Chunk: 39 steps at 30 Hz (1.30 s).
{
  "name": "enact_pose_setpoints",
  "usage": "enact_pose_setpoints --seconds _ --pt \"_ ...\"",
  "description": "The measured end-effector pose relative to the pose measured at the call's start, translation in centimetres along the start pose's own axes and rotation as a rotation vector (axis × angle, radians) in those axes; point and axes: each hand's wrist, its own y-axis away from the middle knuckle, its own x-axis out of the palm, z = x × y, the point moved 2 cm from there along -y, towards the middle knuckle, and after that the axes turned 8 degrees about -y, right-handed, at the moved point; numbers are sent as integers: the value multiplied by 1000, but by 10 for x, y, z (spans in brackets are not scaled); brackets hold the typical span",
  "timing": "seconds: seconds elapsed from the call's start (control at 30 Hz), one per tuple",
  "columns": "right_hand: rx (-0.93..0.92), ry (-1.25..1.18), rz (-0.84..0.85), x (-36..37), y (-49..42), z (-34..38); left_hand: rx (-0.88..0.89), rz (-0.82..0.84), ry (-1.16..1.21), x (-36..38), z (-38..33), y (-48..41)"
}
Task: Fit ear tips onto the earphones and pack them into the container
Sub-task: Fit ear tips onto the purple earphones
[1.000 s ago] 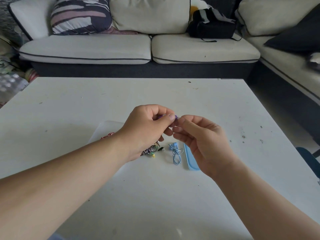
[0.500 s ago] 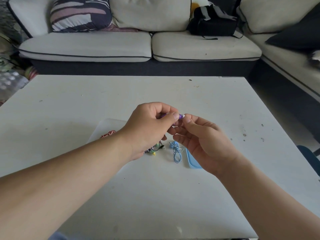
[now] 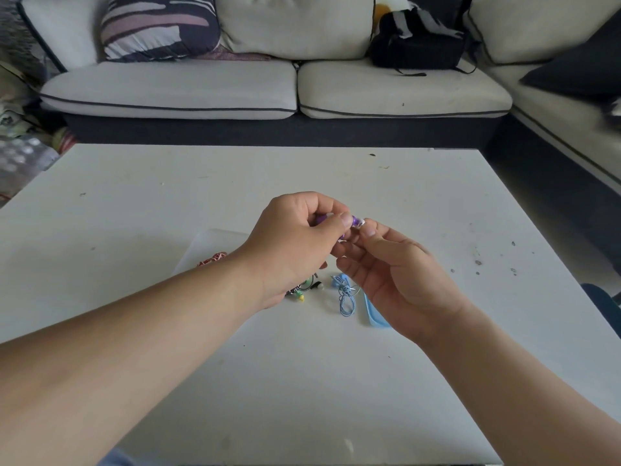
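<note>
My left hand [image 3: 295, 243] pinches a purple earphone [image 3: 353, 220] above the middle of the white table [image 3: 134, 203]. My right hand [image 3: 400, 277] meets it from the right, its fingertips pinching a small whitish ear tip [image 3: 360, 224] at the earphone's end. Below the hands a blue coiled earphone set [image 3: 345, 294] lies on the table beside a light blue container piece [image 3: 371, 312], which my right hand partly hides. A green-and-black earphone bundle [image 3: 304, 289] peeks out under my left wrist. A reddish cable bundle [image 3: 213, 258] lies on a clear plastic lid or tray [image 3: 215, 240].
A white sofa [image 3: 268, 92] runs along the far side of the table, with a striped cushion [image 3: 158, 25] and a black bag [image 3: 416, 45] on it. Another sofa section [image 3: 571, 122] stands to the right. Clutter lies on the floor at left [image 3: 20, 146].
My hands stayed together above the table. The purple earphone's end and the whitish tip now show more clearly between the fingertips. The camera tilted down slightly.
</note>
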Motion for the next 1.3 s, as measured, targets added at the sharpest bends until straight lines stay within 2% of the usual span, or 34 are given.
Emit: enact_pose_setpoints --seconds 0.37,0.63,1.07,1.3 --pt "24 -45 -8 3 1 -1 11 17 -8 1 -1 0" --pt "-5 21 -6 1 0 -1 14 -4 -7 1 1 0" --pt "-181 128 -111 -3 -2 -5 -3 -74 -14 9 6 -1" --pt "-295 238 -194 -5 1 -1 -61 -50 45 9 6 -1"
